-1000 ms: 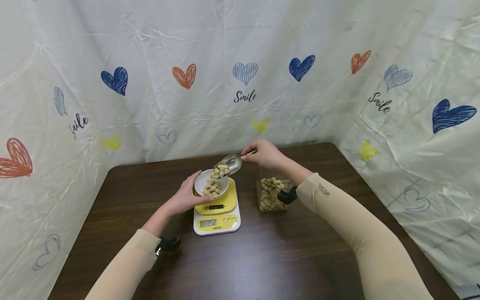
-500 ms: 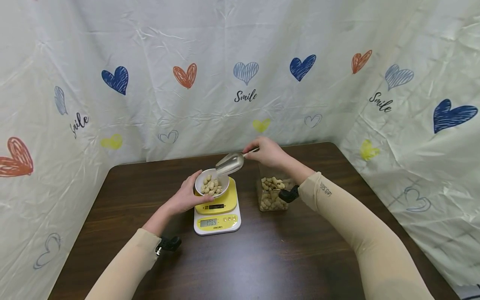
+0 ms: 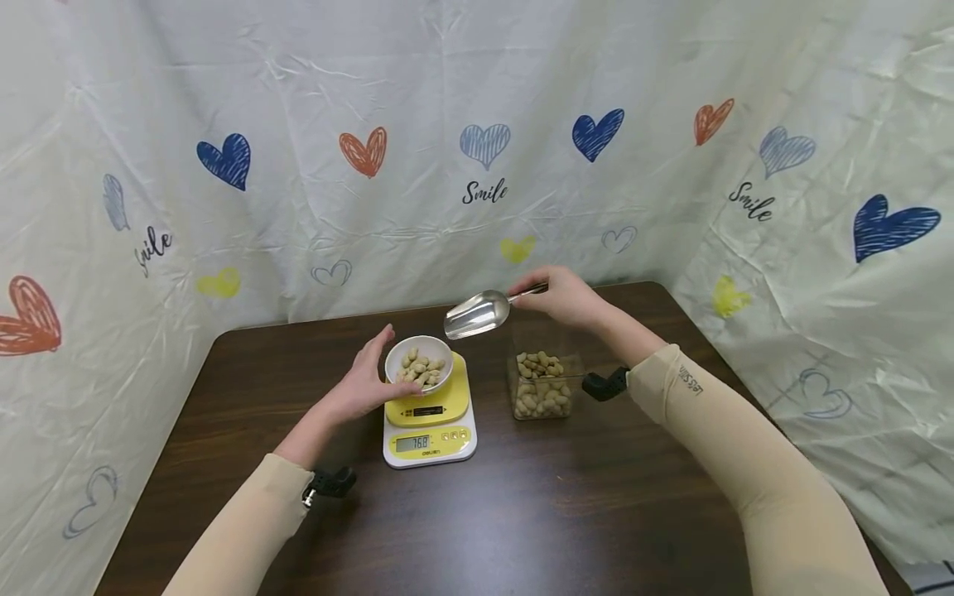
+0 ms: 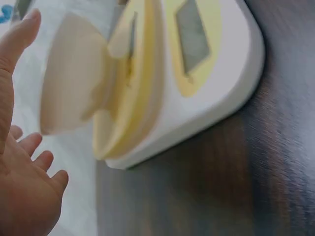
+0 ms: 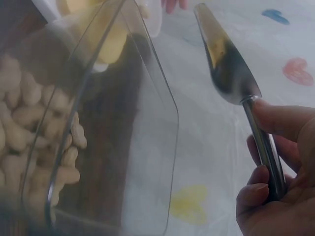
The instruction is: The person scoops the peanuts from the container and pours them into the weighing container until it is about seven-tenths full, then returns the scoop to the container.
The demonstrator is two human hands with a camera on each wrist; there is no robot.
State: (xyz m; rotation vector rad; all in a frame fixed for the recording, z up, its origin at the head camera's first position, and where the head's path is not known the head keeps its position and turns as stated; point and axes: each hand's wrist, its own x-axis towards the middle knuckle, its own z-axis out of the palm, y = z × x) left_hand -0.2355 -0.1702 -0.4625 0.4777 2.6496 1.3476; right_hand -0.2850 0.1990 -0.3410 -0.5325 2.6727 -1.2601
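Note:
My right hand (image 3: pixel 562 296) grips the handle of a metal scoop (image 3: pixel 477 314), whose bowl carries nothing and points left. The scoop is raised to the right of a white bowl (image 3: pixel 442 351). Peanuts (image 3: pixel 420 371) lie in the bowl. It sits on a yellow-and-white kitchen scale (image 3: pixel 460 401), whose display seems to read 76.8. At the bowl's left side is my left hand (image 3: pixel 363 382), fingers spread; the left wrist view (image 4: pixel 29 196) shows a gap between that hand and the tilted-looking bowl (image 4: pixel 74 73).
A clear plastic container (image 5: pixel 162 103), partly filled with peanuts (image 3: pixel 541 401), stands right of the scale, below my right hand. The dark wooden table (image 3: pixel 522 513) ends against a white curtain (image 3: pixel 417 248) printed with hearts.
The scoop has tipped its peanuts into the bowl and moved up and right, away from it. My left hand has loosened from the bowl. The scale's reading has changed.

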